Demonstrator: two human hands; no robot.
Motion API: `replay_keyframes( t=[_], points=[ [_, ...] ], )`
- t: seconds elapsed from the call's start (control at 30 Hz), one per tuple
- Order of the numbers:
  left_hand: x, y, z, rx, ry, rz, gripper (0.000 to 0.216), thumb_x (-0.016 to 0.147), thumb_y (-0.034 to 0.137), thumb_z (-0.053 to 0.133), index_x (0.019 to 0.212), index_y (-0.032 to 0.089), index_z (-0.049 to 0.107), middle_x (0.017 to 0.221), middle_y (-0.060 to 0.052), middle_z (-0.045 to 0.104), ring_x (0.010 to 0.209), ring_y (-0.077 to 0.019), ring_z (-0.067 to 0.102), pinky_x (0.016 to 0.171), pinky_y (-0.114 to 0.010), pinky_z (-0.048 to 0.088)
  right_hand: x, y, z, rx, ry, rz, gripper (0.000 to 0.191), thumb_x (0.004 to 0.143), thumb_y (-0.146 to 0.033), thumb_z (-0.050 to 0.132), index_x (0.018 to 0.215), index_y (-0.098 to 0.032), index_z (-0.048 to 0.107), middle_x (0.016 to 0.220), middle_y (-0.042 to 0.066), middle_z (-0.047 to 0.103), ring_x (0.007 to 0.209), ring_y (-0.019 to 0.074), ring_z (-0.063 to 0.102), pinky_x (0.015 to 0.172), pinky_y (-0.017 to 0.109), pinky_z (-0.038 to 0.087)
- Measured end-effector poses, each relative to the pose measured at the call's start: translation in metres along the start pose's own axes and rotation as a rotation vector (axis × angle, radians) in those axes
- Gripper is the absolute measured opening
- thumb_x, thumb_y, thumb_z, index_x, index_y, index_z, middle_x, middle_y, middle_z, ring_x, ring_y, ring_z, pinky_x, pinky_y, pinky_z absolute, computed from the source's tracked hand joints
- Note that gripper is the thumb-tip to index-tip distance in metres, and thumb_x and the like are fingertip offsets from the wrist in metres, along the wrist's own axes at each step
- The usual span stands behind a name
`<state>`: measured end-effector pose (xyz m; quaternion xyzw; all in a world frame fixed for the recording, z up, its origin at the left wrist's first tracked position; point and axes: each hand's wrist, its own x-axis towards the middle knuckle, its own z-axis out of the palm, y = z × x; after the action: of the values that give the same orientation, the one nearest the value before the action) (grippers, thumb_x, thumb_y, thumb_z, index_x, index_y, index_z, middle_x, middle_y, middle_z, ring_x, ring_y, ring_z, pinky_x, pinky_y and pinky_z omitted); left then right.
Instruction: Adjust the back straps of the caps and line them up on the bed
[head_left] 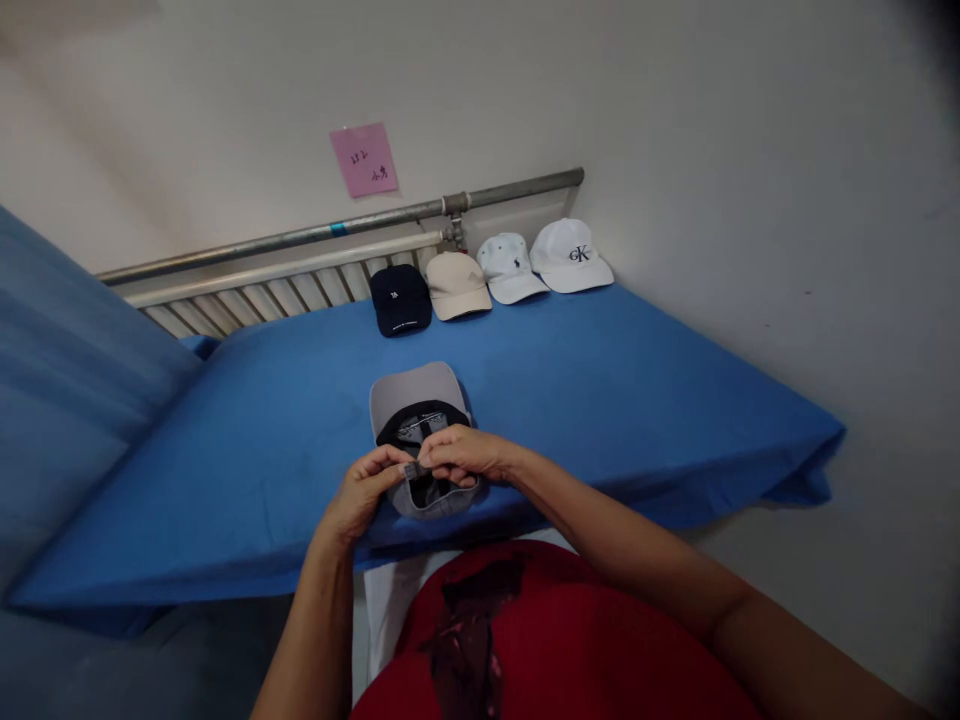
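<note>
A grey baseball cap (416,390) lies upside down near the front edge of the blue-covered table (300,450), its brim pointing away from me and its dark inside showing. My left hand (365,490) pinches one end of the cap's back strap (415,468) between thumb and fingers. From the other side, my right hand (465,453) grips the same strap close to its buckle, with fingers curled over the cap's opening. The fingertips of both hands almost meet, and they partly hide the buckle.
Along the back stand a navy cap (401,300), a beige cap (457,286), a pale cap with a small emblem (512,268) and a white cap (570,258). Behind them are a radiator (285,297) and a metal pipe (285,242). A blue curtain (75,400) hangs at left.
</note>
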<state>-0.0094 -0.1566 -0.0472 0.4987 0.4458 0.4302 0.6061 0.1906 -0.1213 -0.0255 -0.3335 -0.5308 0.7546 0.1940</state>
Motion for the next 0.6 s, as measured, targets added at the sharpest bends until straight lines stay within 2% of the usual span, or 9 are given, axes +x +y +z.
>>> replay_keyframes(
  t=[0.13, 0.23, 0.37, 0.6],
  points=[
    [0.000, 0.000, 0.000, -0.007, 0.005, 0.012, 0.014, 0.069, 0.029, 0.076, 0.076, 0.018, 0.071, 0.073, 0.000, 0.069, 0.066, -0.0116, 0.058, 0.066, -0.022, 0.043, 0.001, 0.003, -0.001, 0.023, 0.061, -0.072, 0.008, 0.073, -0.016, 0.055, 0.081, -0.016, 0.057, 0.056, -0.006, 0.055, 0.039, 0.0036, 0.045, 0.033, 0.012, 0.034],
    [0.001, 0.000, 0.001, -0.009, 0.001, 0.010, 0.013, 0.070, 0.029, 0.076, 0.075, 0.018, 0.070, 0.072, 0.001, 0.069, 0.066, -0.0108, 0.058, 0.065, -0.021, 0.043, 0.002, 0.006, -0.001, 0.038, 0.093, -0.136, 0.012, 0.069, -0.013, 0.057, 0.081, -0.016, 0.057, 0.054, -0.006, 0.056, 0.039, 0.0041, 0.045, 0.033, 0.013, 0.035],
    [0.002, 0.002, 0.003, -0.012, -0.016, 0.002, 0.015, 0.068, 0.028, 0.077, 0.076, 0.018, 0.070, 0.073, 0.000, 0.070, 0.067, -0.0116, 0.060, 0.065, -0.021, 0.044, 0.002, 0.008, 0.000, 0.058, 0.062, -0.182, 0.017, 0.065, -0.014, 0.063, 0.080, -0.016, 0.056, 0.062, -0.004, 0.061, 0.047, 0.0055, 0.050, 0.034, 0.013, 0.037],
    [0.001, 0.003, 0.003, -0.024, -0.013, 0.011, 0.012, 0.069, 0.027, 0.075, 0.076, 0.018, 0.070, 0.073, 0.001, 0.070, 0.069, -0.0123, 0.061, 0.067, -0.022, 0.045, 0.002, 0.012, -0.005, 0.042, 0.069, -0.213, 0.018, 0.070, -0.017, 0.060, 0.088, -0.017, 0.056, 0.065, -0.002, 0.060, 0.047, 0.0068, 0.052, 0.037, 0.015, 0.041]
  ],
)
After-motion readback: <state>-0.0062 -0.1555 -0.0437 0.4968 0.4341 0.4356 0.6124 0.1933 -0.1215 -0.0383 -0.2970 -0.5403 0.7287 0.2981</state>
